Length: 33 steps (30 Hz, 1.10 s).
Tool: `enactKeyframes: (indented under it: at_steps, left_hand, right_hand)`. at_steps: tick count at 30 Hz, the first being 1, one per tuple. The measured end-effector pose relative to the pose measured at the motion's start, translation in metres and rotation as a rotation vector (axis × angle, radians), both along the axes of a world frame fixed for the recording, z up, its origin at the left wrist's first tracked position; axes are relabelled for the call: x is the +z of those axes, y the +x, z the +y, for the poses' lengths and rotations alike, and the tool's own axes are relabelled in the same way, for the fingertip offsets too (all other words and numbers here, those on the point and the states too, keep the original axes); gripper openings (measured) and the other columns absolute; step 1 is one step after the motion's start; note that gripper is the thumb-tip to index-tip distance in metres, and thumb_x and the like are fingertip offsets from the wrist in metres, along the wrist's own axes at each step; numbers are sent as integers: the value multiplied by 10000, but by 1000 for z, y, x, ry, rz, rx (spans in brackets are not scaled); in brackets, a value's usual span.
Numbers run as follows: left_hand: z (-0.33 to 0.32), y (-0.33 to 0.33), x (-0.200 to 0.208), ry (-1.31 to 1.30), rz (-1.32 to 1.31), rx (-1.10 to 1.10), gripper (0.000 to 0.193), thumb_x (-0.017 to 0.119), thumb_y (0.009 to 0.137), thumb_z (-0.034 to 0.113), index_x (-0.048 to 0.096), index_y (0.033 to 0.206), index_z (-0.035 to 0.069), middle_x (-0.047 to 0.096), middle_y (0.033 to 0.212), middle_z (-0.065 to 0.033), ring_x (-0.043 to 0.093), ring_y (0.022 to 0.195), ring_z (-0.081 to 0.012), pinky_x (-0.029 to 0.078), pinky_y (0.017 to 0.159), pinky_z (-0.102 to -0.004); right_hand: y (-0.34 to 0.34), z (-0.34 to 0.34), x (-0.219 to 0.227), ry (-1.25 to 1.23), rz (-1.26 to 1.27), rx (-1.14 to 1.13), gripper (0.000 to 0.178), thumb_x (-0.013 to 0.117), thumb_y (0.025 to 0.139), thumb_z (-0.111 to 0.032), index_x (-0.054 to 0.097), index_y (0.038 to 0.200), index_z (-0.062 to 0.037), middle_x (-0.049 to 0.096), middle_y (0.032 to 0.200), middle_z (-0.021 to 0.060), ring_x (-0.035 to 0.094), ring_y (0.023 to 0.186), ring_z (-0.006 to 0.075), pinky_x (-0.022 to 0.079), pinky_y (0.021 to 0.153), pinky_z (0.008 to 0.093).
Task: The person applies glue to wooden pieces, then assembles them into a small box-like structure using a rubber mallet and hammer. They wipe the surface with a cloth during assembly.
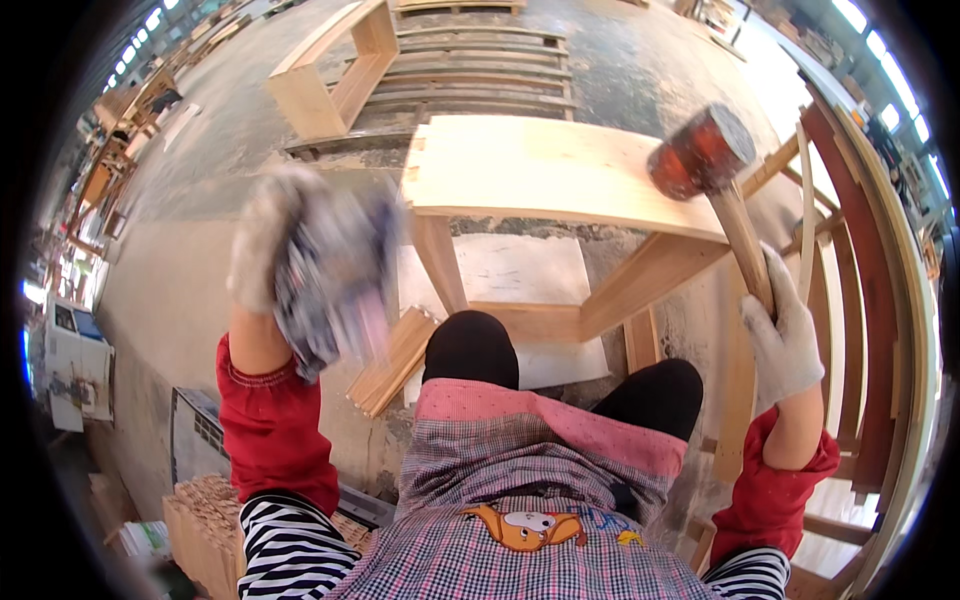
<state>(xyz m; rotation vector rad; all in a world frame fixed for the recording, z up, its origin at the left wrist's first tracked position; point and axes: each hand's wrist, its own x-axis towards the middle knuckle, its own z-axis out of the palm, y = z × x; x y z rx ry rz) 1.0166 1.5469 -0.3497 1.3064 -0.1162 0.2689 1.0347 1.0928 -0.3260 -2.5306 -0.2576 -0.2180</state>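
My left hand (pixel 262 240), in a white glove and blurred by motion, grips a crumpled grey-blue patterned cloth (pixel 335 270) to the left of a wooden box frame. Wrapped round the wooden handle of a mallet (pixel 742 240) is my gloved right hand (pixel 786 345). The mallet's reddish-brown head is up, over the right end of the frame's top in view; whether it touches is unclear. The open pale wooden box frame (pixel 540 165) stands before my knees, with notched joints at its top left corner.
Under the frame lies a white sheet (pixel 520 262), with narrow wood strips (pixel 395 362) beside it. Another box frame (pixel 312 100) rests by a slatted pallet (pixel 470 68) at the back. Wooden frames (pixel 850 330) lean close on my right. Stacked boards (pixel 195 545) stand lower left.
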Motion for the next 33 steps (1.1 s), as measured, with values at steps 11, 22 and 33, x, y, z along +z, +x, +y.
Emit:
enactKeyframes:
  at_steps: [11, 22, 33]
  left_hand:
    - [-34, 98, -73, -298, -89, 83, 517, 366, 1056, 350, 384, 1432, -4, 511, 1359, -133, 482, 1254, -234, 313, 1142, -333]
    - [-48, 45, -113, 551, -13, 363, 816, 729, 752, 221, 334, 1420, -31, 444, 1331, -218, 443, 1261, -354, 384, 1074, -401]
    - [-69, 48, -115, 886, 23, 723, 706, 716, 769, 157, 387, 1362, -39, 507, 1180, -242, 506, 1103, -427, 423, 966, -449]
  right_hand:
    - [-11, 5, 7, 75, 56, -34, 552, 534, 895, -65, 420, 1434, -36, 580, 934, 193, 562, 801, 191, 474, 807, 289]
    - [-6, 7, 8, 122, 98, 5, 552, 545, 892, -62, 431, 1430, -22, 592, 935, 122, 557, 798, 140, 464, 762, 266]
    - [-8, 129, 57, 340, -92, 376, 550, 559, 899, -101, 428, 1421, 15, 636, 1124, 202, 621, 978, 217, 478, 889, 333]
